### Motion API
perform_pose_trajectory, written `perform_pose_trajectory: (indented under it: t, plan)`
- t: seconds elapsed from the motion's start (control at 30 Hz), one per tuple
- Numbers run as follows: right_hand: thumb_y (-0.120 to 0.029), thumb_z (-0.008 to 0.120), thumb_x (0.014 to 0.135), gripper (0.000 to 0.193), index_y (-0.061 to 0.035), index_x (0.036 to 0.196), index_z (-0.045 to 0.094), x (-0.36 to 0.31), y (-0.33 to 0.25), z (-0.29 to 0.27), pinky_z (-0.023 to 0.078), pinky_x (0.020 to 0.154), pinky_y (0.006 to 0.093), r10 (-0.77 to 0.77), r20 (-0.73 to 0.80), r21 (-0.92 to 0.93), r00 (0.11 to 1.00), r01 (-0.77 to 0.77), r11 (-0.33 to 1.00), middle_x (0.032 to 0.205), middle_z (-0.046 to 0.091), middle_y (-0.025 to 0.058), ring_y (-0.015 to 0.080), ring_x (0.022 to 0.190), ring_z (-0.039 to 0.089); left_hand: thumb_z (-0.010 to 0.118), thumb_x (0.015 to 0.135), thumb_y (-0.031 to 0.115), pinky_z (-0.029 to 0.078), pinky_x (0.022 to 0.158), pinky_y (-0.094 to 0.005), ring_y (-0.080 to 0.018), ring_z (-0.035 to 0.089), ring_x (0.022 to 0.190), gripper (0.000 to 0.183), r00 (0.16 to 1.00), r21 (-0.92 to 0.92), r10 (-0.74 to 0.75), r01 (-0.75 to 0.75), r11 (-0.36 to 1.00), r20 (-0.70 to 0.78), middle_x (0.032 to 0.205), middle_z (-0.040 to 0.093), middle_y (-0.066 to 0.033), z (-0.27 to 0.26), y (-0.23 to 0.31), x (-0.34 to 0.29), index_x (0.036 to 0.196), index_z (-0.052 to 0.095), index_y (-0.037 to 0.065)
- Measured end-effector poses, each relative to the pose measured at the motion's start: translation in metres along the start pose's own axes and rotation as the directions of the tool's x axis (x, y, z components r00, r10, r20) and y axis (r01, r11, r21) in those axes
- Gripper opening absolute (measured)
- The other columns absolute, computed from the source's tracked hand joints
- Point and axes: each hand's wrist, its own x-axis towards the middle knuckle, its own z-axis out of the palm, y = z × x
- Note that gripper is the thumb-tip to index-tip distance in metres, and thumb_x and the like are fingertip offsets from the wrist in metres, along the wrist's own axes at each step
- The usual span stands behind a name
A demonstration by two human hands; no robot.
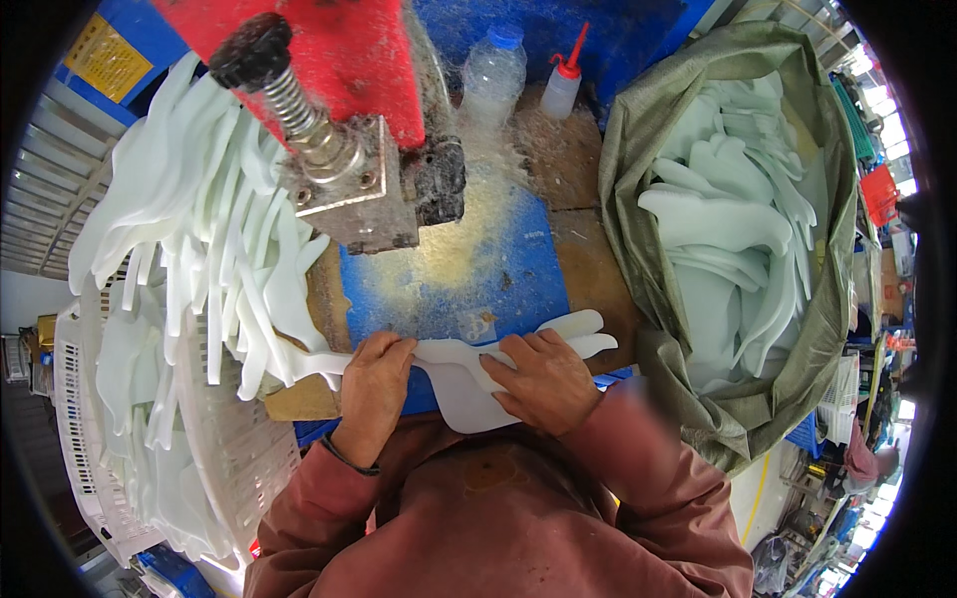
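Note:
Near the front edge of the table I hold white, flat, curved pieces (464, 392) that look like plastic or foam, at least two overlapping. My left hand (374, 394) is closed round their narrow left end. Farther right, my right hand (546, 384) grips the wider part, with its thumb and fingers on the top surface. Two rounded tips stick out past the right hand, and a broad lobe hangs toward my body. Beyond my hands lies a blue plate (508, 269) dusted with pale yellow powder. Over the plate stands a red machine head with a metal block (364, 189).
A heap of similar white pieces (189, 189) rises at left over a white plastic crate (90, 429), reaching near my left hand. At right, a green woven sack (638, 189) holds more. Behind the plate stand a blue-capped bottle (493, 75) and a red-tipped squeeze bottle (563, 88).

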Motion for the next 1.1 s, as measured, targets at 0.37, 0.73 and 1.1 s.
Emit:
perform_pose_trajectory:
  t: [0.37,0.73,1.1]
  plan:
    - [-0.016,0.070,0.080,0.011,-0.0104,0.089,0.073,0.007,0.003,0.009,0.048,0.080,0.0400,-0.045,-0.150,-0.069,0.988,0.035,0.997,0.089,0.060,0.0073,0.0252,0.086,0.063,0.077,0.087,0.006,0.058,0.081,-0.0420,-0.0360,0.070,0.093,0.022,0.991,-0.099,-0.100,0.109,0.989,0.086,0.106,0.070,-0.0149,-0.009,-0.005,0.003,0.109,0.076,0.004]
    - [-0.019,0.066,0.087,0.015,-0.0111,0.096,0.075,0.012,0.001,0.000,0.047,0.081,0.0401,-0.086,-0.080,-0.166,0.993,0.072,0.983,0.092,0.062,0.0079,0.0253,0.090,0.065,0.078,0.083,0.006,0.058,0.085,-0.0415,-0.0342,0.069,0.104,0.034,0.966,-0.109,0.134,-0.112,0.988,0.222,0.111,0.068,-0.0106,0.019,0.038,0.019,0.117,0.073,0.007]
    - [-0.008,0.079,0.086,0.022,-0.0068,0.108,0.076,-0.041,0.031,-0.025,0.058,0.079,0.0409,0.353,-0.159,0.424,0.922,-0.259,0.868,0.101,0.070,0.0108,0.0310,0.092,0.071,0.071,0.089,0.006,0.058,0.072,-0.0373,-0.0273,0.065,0.086,0.028,0.974,-0.082,0.195,-0.187,0.979,0.114,0.112,0.076,-0.0018,0.031,0.035,0.012,0.117,0.075,0.012]
